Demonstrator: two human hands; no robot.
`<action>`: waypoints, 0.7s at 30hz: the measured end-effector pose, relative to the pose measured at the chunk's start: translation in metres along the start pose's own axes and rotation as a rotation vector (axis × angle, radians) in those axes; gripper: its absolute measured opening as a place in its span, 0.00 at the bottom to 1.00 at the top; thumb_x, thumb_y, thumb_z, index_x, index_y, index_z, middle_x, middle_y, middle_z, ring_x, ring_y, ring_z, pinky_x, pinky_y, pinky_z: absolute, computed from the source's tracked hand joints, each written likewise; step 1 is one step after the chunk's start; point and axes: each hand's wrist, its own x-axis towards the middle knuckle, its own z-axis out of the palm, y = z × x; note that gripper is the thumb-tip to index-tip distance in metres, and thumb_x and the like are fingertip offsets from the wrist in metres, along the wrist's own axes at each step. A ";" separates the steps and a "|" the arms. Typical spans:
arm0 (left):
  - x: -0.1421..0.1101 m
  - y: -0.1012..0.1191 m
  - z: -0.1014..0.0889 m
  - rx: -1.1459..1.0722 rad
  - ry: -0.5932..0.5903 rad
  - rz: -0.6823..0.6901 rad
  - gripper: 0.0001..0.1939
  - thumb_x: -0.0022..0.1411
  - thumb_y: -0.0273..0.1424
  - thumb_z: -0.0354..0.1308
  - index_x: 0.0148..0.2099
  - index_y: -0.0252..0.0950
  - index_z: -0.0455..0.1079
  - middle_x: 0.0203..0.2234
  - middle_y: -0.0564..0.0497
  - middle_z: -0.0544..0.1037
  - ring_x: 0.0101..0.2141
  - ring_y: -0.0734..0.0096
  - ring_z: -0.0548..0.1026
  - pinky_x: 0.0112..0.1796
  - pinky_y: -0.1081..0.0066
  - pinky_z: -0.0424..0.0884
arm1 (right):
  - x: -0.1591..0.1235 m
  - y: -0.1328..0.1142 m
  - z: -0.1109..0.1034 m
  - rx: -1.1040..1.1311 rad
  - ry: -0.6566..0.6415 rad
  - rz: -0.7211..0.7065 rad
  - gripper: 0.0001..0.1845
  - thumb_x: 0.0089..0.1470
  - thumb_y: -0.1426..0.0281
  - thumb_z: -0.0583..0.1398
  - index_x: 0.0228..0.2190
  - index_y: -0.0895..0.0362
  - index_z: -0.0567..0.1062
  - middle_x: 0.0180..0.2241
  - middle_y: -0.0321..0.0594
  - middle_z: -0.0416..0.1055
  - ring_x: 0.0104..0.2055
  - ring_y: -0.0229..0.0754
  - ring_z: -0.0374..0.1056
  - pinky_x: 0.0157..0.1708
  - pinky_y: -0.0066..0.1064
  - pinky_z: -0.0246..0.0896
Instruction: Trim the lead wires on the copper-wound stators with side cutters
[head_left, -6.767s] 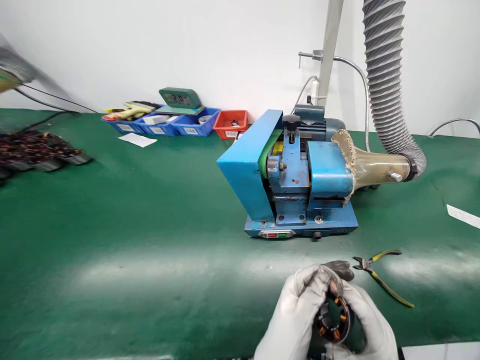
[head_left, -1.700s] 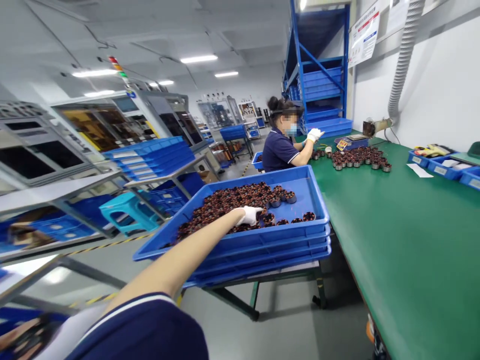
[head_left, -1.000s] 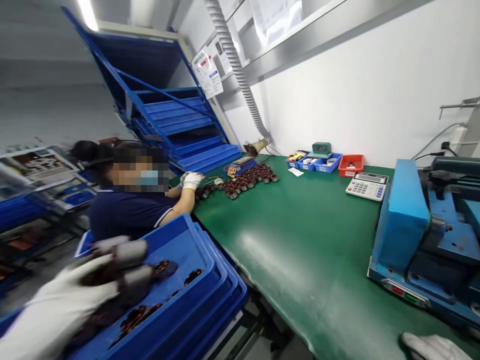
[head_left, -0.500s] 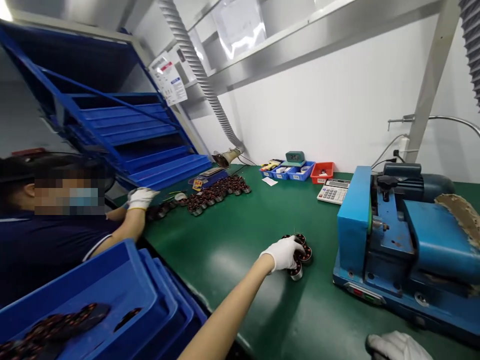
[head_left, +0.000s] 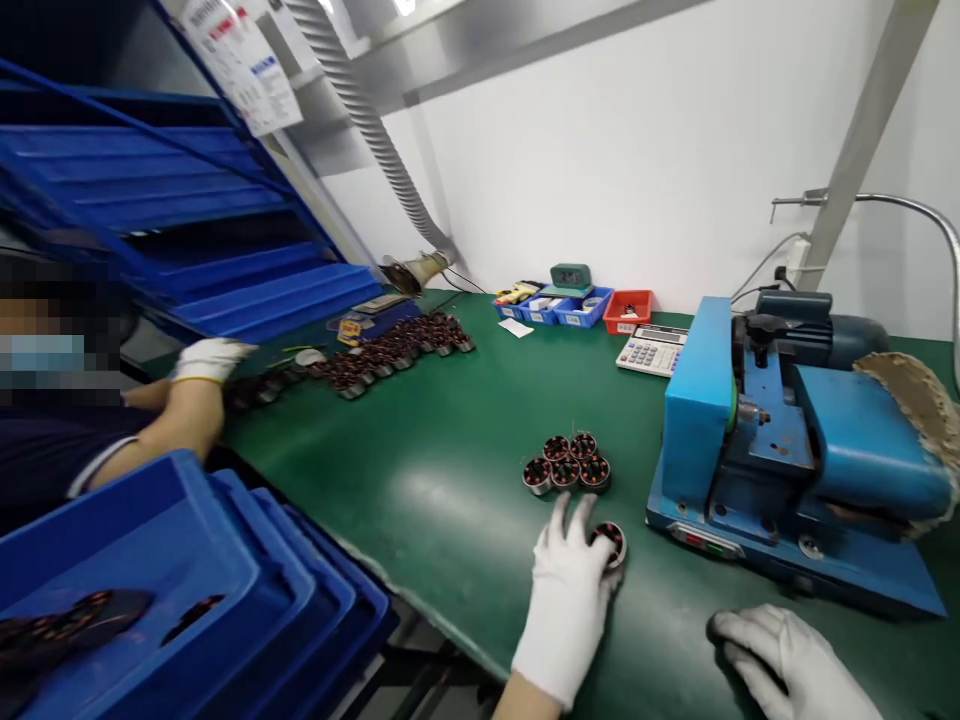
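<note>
My left hand [head_left: 566, 590], in a white glove, is low over the green table with its thumb against a round motor stator [head_left: 613, 545] with copper windings. Its index and middle fingers reach forward, and part of the stator is hidden by the hand. Just beyond the fingertips, several more stators [head_left: 564, 472] stand upright in a tight cluster. My right hand [head_left: 787, 660], also gloved, with darkened fingertips, rests near the front edge at the lower right. Its fingers are loosely bent and apart, with nothing visible in them.
A blue grinding-type machine [head_left: 795, 450] stands at the right. Behind lie a calculator [head_left: 651, 350], a red bin [head_left: 628, 312] and small blue bins [head_left: 581, 312]. Many stators [head_left: 397, 352] lie at the back left, near a co-worker's gloved hand [head_left: 210, 360]. Stacked blue crates [head_left: 247, 560] are at left.
My left hand has drawn back from the cluster toward me, bringing one stator along; the cluster now shows fully. The view has shifted, and more of my right hand is visible.
</note>
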 end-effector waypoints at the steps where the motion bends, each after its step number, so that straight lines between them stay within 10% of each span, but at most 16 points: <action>1: -0.009 0.010 0.004 -0.045 -0.040 0.062 0.10 0.53 0.27 0.61 0.38 0.43 0.72 0.59 0.43 0.63 0.60 0.40 0.55 0.50 0.44 0.63 | -0.001 -0.005 -0.005 0.060 -0.013 0.123 0.12 0.55 0.65 0.57 0.40 0.49 0.78 0.40 0.41 0.77 0.41 0.45 0.74 0.41 0.31 0.69; 7: -0.055 0.050 0.036 -0.371 -0.212 0.408 0.29 0.49 0.18 0.59 0.51 0.48 0.63 0.56 0.47 0.68 0.56 0.54 0.65 0.53 0.53 0.64 | -0.011 -0.025 -0.015 0.441 -0.009 0.624 0.24 0.49 0.64 0.59 0.48 0.60 0.72 0.38 0.46 0.75 0.36 0.47 0.72 0.38 0.35 0.68; 12: -0.060 0.056 0.067 -0.435 -0.065 0.209 0.58 0.45 0.27 0.65 0.66 0.43 0.27 0.59 0.33 0.60 0.58 0.39 0.60 0.51 0.45 0.63 | -0.005 -0.035 -0.011 0.499 0.079 0.646 0.12 0.44 0.69 0.62 0.35 0.55 0.78 0.36 0.42 0.72 0.41 0.46 0.69 0.44 0.35 0.63; 21: -0.049 0.068 0.058 -0.584 -0.228 0.106 0.48 0.41 0.26 0.67 0.62 0.39 0.48 0.52 0.40 0.71 0.54 0.47 0.66 0.50 0.54 0.68 | 0.001 -0.024 -0.006 0.981 0.494 0.753 0.11 0.39 0.63 0.68 0.21 0.58 0.77 0.17 0.35 0.67 0.18 0.34 0.58 0.18 0.27 0.54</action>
